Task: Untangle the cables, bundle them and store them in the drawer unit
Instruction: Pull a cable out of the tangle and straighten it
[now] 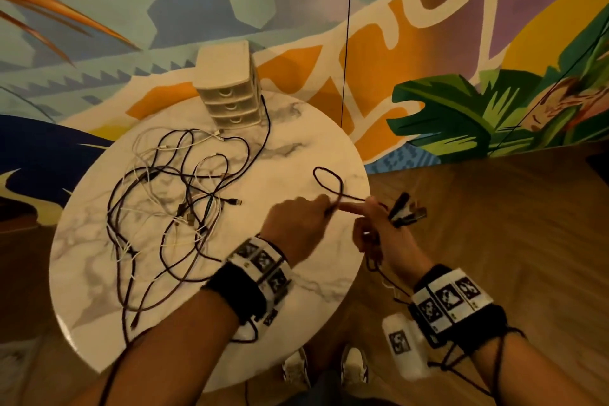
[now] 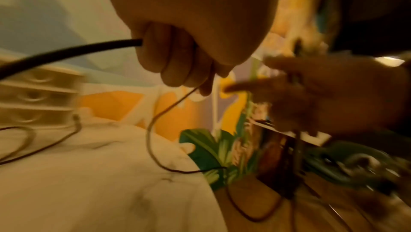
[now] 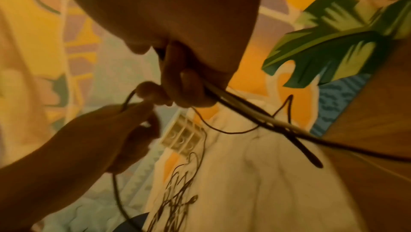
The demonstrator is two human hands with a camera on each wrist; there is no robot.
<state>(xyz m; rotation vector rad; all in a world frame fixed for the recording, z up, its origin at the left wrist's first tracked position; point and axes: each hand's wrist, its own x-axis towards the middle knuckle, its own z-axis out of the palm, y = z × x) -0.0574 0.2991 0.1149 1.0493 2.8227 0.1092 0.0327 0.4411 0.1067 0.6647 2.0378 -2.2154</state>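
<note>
Pinching a dark cable (image 1: pixel 329 186) between its fingers, the left hand (image 1: pixel 298 229) was held above the near right part of the round marble table (image 1: pixel 296 273). Several cable ends (image 1: pixel 407 212) were gripped in the fingers of the right hand (image 1: pixel 384 234), its forefinger extended. A tangle of cables (image 1: pixel 174 188) was spread further left. The drawer unit (image 1: pixel 229 89) was set at the far edge.
</note>
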